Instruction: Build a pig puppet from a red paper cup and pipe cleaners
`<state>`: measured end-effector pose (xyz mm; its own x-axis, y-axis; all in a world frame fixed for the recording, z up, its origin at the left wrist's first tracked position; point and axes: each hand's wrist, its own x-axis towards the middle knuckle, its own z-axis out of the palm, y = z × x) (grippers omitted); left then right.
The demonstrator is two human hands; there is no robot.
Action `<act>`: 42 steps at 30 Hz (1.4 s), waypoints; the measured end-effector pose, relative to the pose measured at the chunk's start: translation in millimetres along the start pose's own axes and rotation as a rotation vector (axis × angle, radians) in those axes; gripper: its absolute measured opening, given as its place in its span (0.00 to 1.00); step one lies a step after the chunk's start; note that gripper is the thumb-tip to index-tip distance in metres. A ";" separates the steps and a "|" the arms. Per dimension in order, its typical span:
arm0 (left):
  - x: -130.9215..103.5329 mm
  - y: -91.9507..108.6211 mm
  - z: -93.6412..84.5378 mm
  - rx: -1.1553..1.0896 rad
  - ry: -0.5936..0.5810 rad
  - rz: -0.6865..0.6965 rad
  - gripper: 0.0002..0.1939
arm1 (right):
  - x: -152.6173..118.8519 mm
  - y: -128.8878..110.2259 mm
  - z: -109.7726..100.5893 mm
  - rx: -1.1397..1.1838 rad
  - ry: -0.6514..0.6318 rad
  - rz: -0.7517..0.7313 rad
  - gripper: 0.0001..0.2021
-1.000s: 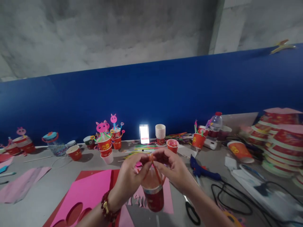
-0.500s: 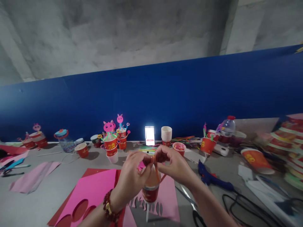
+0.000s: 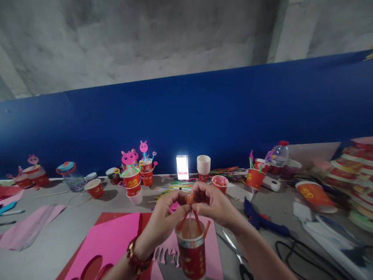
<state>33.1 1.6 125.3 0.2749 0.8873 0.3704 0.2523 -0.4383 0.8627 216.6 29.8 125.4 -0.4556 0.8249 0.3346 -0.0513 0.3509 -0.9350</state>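
My left hand (image 3: pixel 168 213) and my right hand (image 3: pixel 215 207) meet over a red paper cup (image 3: pixel 192 257) with a patterned band below its rim. Thumb and fingers of both are closed on the tops of orange straws (image 3: pixel 198 223), which slant down into the cup. A short orange piece (image 3: pixel 207 228) sticks up outside the rim at the right. A pale, thin stick (image 3: pixel 190 221) stands between the straws. Behind the cup lies pink paper (image 3: pixel 217 249) with cut slits. The exact contact at the fingertips is partly hidden.
Bright pink sheets (image 3: pixel 116 237) lie left. Scissors (image 3: pixel 233 243) and a blue glue gun (image 3: pixel 262 221) with a black cable lie right. Behind are a lit phone (image 3: pixel 182 168), stacked white cups (image 3: pixel 203 163), colourful straws (image 3: pixel 171 188) and cup figures (image 3: pixel 132 179).
The cup now appears lower and larger, tilted differently, and the white stick beneath it no longer shows. More of the orange straws is visible between the hands. The view has shifted slightly.
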 end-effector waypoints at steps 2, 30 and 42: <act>0.5 2.2 -1.2 0.154 0.038 0.081 0.04 | 0.1 -1.8 0.8 -0.039 0.023 -0.015 0.08; 0.2 -9.8 -12.1 0.385 0.059 0.198 0.04 | 5.5 6.8 1.2 -0.159 0.009 -0.120 0.10; 1.3 -12.4 -10.6 0.427 0.148 0.357 0.08 | 6.0 12.9 1.7 -0.066 0.025 -0.184 0.10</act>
<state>20.5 9.7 118.7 0.2866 0.6706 0.6842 0.5281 -0.7064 0.4712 211.7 38.6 115.2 -0.4216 0.7547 0.5027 -0.0726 0.5245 -0.8483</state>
